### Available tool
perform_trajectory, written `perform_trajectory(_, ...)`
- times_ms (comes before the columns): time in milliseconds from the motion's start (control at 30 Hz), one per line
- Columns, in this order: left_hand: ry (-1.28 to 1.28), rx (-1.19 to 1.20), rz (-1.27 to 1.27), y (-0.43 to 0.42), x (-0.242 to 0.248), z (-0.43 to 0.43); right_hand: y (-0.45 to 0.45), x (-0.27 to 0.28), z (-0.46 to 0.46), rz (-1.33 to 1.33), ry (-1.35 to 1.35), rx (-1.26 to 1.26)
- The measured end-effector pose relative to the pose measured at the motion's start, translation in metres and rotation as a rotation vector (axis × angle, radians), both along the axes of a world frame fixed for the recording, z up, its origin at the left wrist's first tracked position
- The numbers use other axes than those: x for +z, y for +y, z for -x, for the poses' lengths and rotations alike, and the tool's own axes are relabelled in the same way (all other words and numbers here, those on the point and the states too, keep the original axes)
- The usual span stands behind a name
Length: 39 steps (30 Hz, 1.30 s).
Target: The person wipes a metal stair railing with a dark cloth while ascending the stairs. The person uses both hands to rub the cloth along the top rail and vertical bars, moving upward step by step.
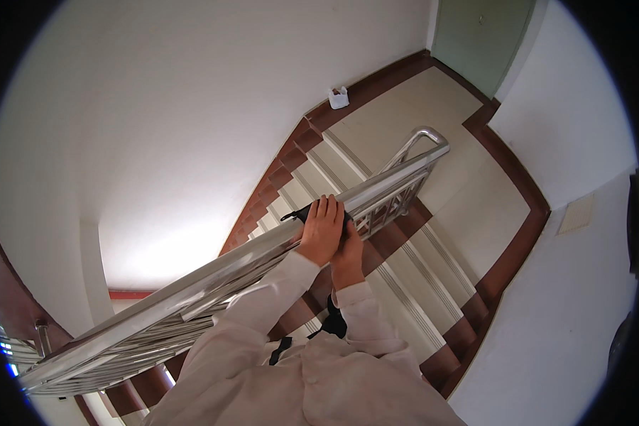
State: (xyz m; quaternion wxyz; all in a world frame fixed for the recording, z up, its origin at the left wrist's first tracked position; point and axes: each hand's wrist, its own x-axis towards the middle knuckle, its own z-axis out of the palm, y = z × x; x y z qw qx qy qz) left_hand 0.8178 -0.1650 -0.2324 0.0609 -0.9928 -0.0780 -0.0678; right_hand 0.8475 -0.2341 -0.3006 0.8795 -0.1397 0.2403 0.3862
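A polished metal handrail (245, 256) slopes across the stairwell in front of me. A small black item (301, 214), maybe a cloth or pouch, lies over the rail, and a thin dark end of it sticks out to the left. My left hand (322, 230) rests on top with its fingers together, pressing the item against the rail. On the near side of the rail, my right hand (350, 256) grips the item's right part, close against my left hand. Most of the black item is hidden beneath my hands, so its kind cannot be settled.
Stairs with pale treads (404, 282) and red-brown borders descend to a landing (490, 170). A white plastic bag (338, 98) sits by the wall there. Beyond stands a grey-green door (479, 42). Metal balusters (388, 205) run below the rail, and a white wall (543, 314) rises at right.
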Motion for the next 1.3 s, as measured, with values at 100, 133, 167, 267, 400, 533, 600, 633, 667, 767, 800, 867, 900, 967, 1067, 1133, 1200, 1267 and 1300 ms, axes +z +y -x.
perform_trajectory(100,-0.003,-0.088,0.026,-0.003,-0.001,0.023,-0.009,0.016,0.028,0.287,-0.400,-0.014)
perform_trajectory(133,0.042,-0.082,-0.014,-0.002,0.000,0.026,-0.009,0.008,0.038,0.376,-0.523,-0.027)
perform_trajectory(167,0.087,-0.077,-0.053,-0.002,-0.001,0.025,-0.011,0.003,0.034,0.580,-0.728,-0.036)
perform_trajectory(267,0.043,0.029,0.149,0.009,0.001,0.000,-0.006,-0.008,0.007,0.933,-1.216,-0.092)
perform_trajectory(400,0.158,0.158,0.357,0.027,-0.019,-0.054,0.000,-0.047,-0.069,1.346,-1.635,-0.147)
perform_trajectory(533,0.243,0.243,0.391,0.028,-0.025,-0.067,0.000,-0.032,-0.078,1.415,-1.438,-0.064)
perform_trajectory(600,0.262,0.149,0.261,0.014,-0.006,-0.052,0.007,-0.058,-0.053,1.409,-1.369,-0.283)
perform_trajectory(633,0.272,0.110,0.197,0.009,0.003,-0.037,0.012,-0.060,-0.029,1.364,-1.315,-0.327)
perform_trajectory(667,0.212,0.037,0.058,0.008,0.002,-0.024,0.016,-0.060,-0.008,1.319,-1.259,-0.367)
perform_trajectory(767,0.120,-0.106,-0.160,0.011,-0.004,-0.006,0.015,-0.049,0.006,0.817,-0.797,-0.112)
perform_trajectory(800,0.151,-0.079,-0.111,0.015,-0.008,-0.006,0.016,-0.022,-0.001,0.617,-0.575,-0.123)
perform_trajectory(867,0.186,-0.078,-0.067,0.014,-0.011,-0.022,0.018,-0.040,-0.031,0.522,-0.497,-0.147)
perform_trajectory(900,0.199,-0.083,-0.061,0.010,-0.016,-0.034,0.014,-0.044,-0.042,0.481,-0.458,-0.155)
perform_trajectory(967,0.218,-0.092,-0.056,0.010,-0.021,-0.038,0.014,-0.050,-0.043,0.348,-0.365,-0.151)
perform_trajectory(1067,0.199,-0.114,-0.074,0.005,-0.013,-0.028,0.015,-0.055,-0.022,0.383,-0.432,-0.082)
perform_trajectory(1133,0.088,-0.161,-0.116,-0.001,-0.012,-0.004,0.013,-0.053,0.003,0.375,-0.461,-0.074)
perform_trajectory(1200,0.091,-0.218,-0.227,-0.005,-0.013,0.023,0.004,-0.049,0.018,0.378,-0.474,0.002)
perform_trajectory(1267,0.191,-0.290,-0.400,-0.010,-0.011,0.044,-0.007,-0.066,0.021,0.411,-0.555,0.073)
perform_trajectory(1300,0.174,-0.313,-0.368,-0.006,-0.021,0.056,-0.008,-0.071,0.024,0.422,-0.598,0.110)
